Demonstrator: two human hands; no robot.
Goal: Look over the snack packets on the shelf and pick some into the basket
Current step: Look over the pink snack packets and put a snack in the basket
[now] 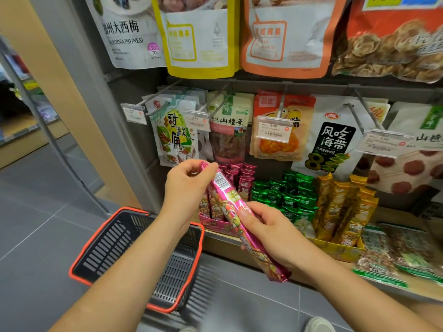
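A long pink snack packet (pixel 231 202) slants from upper left to lower right in front of the shelf. My left hand (pixel 189 185) pinches its top end near the barcode. My right hand (pixel 268 228) grips its middle, thumb on the front. Below my left forearm hangs a black basket with an orange rim (pixel 115 238), and nothing shows inside it. More pink packets (pixel 242 180) stand in a display box on the shelf just behind the held one.
Green packets (pixel 287 195) and yellow packets (pixel 340 209) stand in boxes to the right. Hanging bags on pegs (pixel 227 125) with price tags fill the rack above. The shelf's wooden edge (pixel 225 243) runs at wrist height. Grey floor tiles (pixel 36 224) lie to the left.
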